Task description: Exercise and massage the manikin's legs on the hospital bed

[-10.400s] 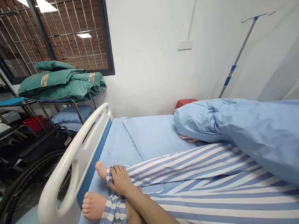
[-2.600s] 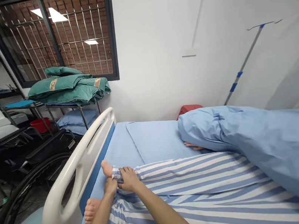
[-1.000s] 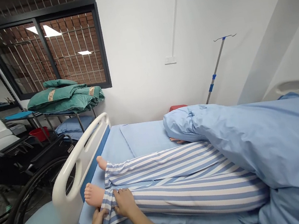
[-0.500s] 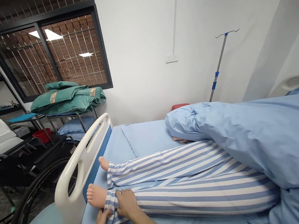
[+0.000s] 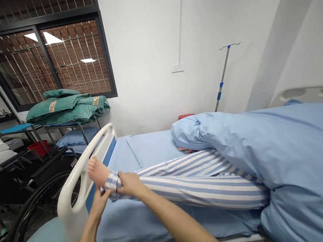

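- Mannequin foot (image 5: 98, 171) is raised above the bed, just beside the white footboard (image 5: 70, 227), and it seems to touch this board or to stand in front of it, I cannot tell which.
- striped pyjama leg (image 5: 201, 185) slopes up to this foot from under the blue duvet (image 5: 305, 148), and its trouser cuff (image 5: 112, 181) sits around the ankle.
- right hand (image 5: 130, 184) closes on the cuff from above, with the fingers and the thumb pressed together, pinching the cloth.
- left hand (image 5: 99, 201) is under the ankle, close beside the cuff, with the fingers spread a little; if it truly grips something, I cannot tell.
- second striped leg (image 5: 182, 162) lies flat on the blue bed sheet (image 5: 140, 221), behind the raised one, and its foot is hidden.
- mannequin hand (image 5: 185, 149) comes out from under the duvet edge.
- Green quilts (image 5: 67, 108) lie on a metal rack beyond the footboard, under the barred window (image 5: 46, 65).
- Black wheelchair (image 5: 31, 205) stands on the far side of the footboard.
- IV pole (image 5: 222, 79) stands against the white wall.
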